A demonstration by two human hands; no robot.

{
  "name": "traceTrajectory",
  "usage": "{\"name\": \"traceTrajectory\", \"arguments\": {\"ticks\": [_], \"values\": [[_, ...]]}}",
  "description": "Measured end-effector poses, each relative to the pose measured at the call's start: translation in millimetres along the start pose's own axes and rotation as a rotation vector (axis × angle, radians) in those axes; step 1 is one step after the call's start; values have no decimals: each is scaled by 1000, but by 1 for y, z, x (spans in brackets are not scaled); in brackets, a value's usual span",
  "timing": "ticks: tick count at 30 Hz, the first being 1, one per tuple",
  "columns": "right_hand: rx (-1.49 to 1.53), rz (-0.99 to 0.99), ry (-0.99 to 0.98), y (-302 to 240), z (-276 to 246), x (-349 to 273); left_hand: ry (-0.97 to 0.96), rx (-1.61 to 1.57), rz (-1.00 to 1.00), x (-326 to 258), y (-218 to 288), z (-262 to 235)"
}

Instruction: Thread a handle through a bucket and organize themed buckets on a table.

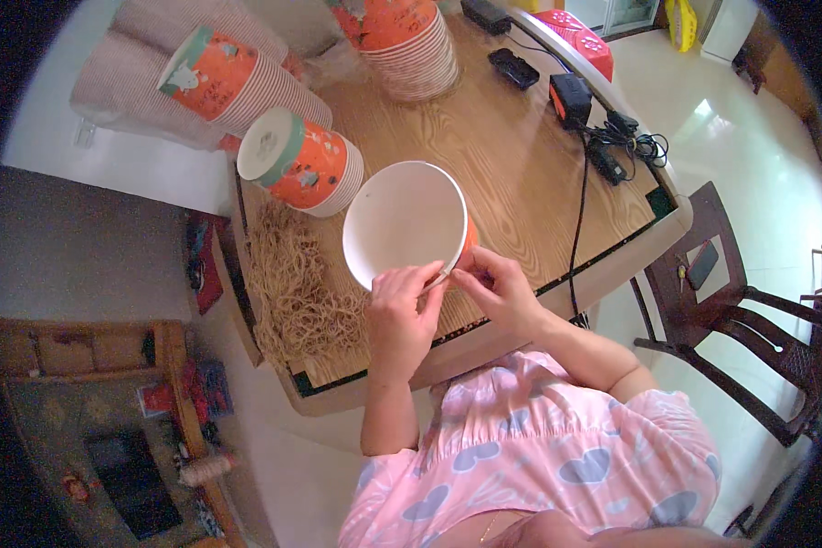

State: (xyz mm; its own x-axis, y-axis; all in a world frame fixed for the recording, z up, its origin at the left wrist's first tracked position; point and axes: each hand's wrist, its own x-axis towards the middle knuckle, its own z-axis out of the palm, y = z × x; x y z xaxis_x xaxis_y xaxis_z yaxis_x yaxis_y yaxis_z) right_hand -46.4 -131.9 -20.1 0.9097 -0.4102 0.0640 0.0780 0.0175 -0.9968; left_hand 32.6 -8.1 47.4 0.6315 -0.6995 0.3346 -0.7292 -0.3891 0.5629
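Note:
A white-lined paper bucket (406, 219) with an orange outside is tipped toward me on the table, its mouth facing up. My left hand (404, 306) is closed in a pinch on the near edge of its rim. Right beside it, my right hand (500, 290) is also closed, thumb and fingertips pressed together against the rim's right side. A small pale bit shows between the fingertips, too small to name. To the left lies a heap of tan twine (297, 283). Behind it, a short stack of orange and green paper buckets (315, 169) rests on its side.
More nested paper buckets (237, 82) lie at the far left, and another stack (406, 55) stands at the back. A black and orange device (570, 99) and tangled black cables (623, 144) occupy the table's right side. A dark wooden chair (703, 265) holding a phone (701, 265) stands right.

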Motion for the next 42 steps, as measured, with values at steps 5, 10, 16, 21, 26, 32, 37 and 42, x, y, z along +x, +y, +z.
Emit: {"name": "traceTrajectory", "arguments": {"ticks": [5,10,16,21,26,32,37,42], "values": [[17,3,-25,3,-2,-4,-32,100,49,-1,-9,6],[-24,11,-40,12,-4,-6,-73,135,64,0,-6,7],[-35,15,-41,15,-3,-7,-76,283,112,0,-4,15],[-41,-13,-39,10,-3,-6,-56,340,122,2,1,14],[-100,-35,-54,6,-6,-7,-52,390,232,5,-2,12],[-155,-57,-71,-2,-9,-9,-59,343,195,5,-5,12],[-144,-59,-55,-4,-10,-10,-28,330,210,5,-7,13],[-34,54,-151,-1,-24,-10,2,291,147,5,-18,9]]}}
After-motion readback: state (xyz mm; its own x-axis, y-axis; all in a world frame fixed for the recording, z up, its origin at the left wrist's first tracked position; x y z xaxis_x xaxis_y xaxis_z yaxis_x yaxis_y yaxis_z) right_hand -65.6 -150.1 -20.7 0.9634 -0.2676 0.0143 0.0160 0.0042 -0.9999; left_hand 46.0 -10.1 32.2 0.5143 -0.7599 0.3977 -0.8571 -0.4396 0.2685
